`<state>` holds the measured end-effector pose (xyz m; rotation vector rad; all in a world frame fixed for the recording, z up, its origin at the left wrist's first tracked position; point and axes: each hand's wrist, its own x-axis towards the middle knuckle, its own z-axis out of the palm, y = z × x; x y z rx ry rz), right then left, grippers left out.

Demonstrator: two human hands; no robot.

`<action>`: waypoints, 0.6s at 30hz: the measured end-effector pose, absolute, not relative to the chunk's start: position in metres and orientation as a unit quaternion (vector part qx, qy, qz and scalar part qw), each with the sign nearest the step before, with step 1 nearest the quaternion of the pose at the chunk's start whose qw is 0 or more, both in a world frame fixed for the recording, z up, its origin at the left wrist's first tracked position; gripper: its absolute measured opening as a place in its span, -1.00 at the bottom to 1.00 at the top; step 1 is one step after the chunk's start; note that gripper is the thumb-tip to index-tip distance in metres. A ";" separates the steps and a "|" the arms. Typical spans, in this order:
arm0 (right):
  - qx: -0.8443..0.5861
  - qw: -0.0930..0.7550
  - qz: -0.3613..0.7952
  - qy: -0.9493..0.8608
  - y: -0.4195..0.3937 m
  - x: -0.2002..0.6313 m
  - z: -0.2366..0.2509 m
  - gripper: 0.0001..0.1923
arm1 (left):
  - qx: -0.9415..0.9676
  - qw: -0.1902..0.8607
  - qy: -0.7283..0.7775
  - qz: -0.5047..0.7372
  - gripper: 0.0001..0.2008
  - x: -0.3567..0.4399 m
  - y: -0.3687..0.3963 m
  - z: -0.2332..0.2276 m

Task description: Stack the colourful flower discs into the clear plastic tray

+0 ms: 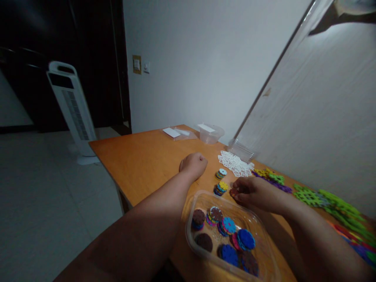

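My left hand is closed in a fist above the wooden table, with nothing showing in it. With its fingertips, my right hand pinches a reddish-brown notched disc; whether more discs lie under it I cannot tell. Just left of that hand stands a short stack of notched discs with a yellow top. Behind it is another stack with a white top. Nearer me, a clear plastic tub holds several stacks, among them a brown-topped stack and a blue-topped stack.
White lattice pieces lie beyond my right hand, beside a clear container. Green interlocking pieces spread along the wall. A clear bowl and a flat lid sit at the far edge. A tower fan stands left.
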<state>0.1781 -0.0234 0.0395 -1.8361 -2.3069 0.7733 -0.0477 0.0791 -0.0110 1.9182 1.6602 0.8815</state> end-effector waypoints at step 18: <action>-0.548 0.083 0.224 -0.801 -0.065 0.155 0.100 -0.84 | 0.692 0.230 0.607 0.315 -0.78 -0.048 0.078 -0.009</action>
